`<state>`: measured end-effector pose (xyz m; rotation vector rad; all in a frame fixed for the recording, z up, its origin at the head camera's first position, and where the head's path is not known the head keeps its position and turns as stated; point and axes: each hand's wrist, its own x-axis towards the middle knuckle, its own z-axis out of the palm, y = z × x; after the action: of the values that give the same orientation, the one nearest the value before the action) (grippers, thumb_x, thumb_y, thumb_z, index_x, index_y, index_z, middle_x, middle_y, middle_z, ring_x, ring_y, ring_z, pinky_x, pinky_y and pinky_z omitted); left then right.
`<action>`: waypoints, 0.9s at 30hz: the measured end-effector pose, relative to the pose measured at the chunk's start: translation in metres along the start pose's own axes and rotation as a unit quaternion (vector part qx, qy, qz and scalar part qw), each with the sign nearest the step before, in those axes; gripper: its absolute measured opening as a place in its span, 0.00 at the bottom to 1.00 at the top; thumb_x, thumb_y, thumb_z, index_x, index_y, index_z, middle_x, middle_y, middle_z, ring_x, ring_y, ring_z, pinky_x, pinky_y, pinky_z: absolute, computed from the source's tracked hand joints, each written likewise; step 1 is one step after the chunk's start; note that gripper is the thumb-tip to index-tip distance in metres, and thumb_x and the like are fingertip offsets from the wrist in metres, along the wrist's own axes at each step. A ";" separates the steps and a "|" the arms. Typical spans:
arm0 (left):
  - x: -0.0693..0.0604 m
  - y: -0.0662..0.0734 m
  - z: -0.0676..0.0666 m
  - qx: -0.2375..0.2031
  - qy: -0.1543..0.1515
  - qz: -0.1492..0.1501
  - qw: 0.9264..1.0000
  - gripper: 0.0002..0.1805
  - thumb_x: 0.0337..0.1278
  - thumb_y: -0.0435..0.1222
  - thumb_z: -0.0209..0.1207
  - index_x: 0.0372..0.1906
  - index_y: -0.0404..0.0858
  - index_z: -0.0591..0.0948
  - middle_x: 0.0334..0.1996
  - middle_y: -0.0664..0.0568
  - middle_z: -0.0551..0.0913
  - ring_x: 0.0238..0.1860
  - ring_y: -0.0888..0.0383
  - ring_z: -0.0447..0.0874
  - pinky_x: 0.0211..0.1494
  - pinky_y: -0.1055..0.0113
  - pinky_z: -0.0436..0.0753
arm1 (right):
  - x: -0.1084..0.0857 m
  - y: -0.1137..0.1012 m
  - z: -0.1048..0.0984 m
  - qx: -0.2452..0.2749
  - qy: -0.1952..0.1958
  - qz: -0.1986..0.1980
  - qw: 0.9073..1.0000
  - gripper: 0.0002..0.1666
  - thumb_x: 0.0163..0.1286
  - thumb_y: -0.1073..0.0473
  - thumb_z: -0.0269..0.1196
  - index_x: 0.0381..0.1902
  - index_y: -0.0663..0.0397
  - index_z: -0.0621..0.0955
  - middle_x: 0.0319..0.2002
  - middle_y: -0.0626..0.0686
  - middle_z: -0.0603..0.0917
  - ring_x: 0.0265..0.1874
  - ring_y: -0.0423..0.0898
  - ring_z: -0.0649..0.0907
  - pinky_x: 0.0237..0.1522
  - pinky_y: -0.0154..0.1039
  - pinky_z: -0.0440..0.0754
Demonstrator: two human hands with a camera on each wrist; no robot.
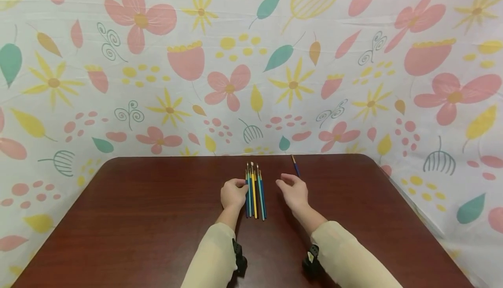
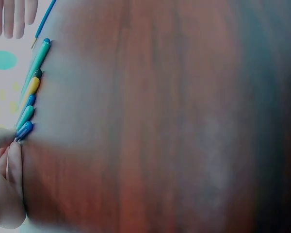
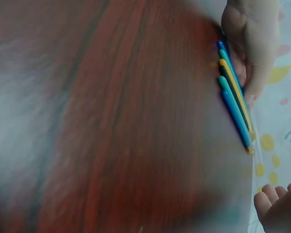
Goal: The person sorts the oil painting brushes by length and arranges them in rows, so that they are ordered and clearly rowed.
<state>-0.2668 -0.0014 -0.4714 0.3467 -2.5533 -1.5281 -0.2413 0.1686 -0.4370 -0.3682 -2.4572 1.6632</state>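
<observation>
Several slim paintbrushes lie side by side on the dark table, bristles away from me; a yellow one (image 1: 254,196) lies among blue and teal ones. My left hand (image 1: 233,195) is at the row's left side, bent thumb and fingers touching the outermost blue brush (image 2: 25,130). To the right of the row, my right hand (image 1: 295,193) holds nothing, its fingers loosely bent and apart from the brushes. Just beyond it lies a separate blue brush (image 1: 295,165) near the far edge. The right wrist view shows the right hand's fingers (image 3: 269,198) only in part.
The dark reddish-brown table (image 1: 137,218) ends at a flower-patterned cloth (image 1: 235,117) that hangs behind it and along both sides. Each sleeve has a black device at the wrist (image 1: 239,259).
</observation>
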 end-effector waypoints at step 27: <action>0.001 -0.001 -0.002 -0.001 -0.003 0.021 1.000 0.09 0.55 0.40 0.64 0.39 0.43 0.87 0.37 0.52 0.87 0.36 0.54 0.84 0.38 0.60 0.83 | 0.016 0.003 0.054 -0.098 -0.032 -0.060 0.993 0.29 0.65 0.65 0.61 0.64 0.61 0.70 0.63 0.61 0.74 0.63 0.56 0.73 0.57 0.51 0.76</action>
<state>-0.2669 -0.0037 -0.4717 0.2873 -2.5469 -1.5213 -0.2706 0.1258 -0.4603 -0.1877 -2.6407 1.4127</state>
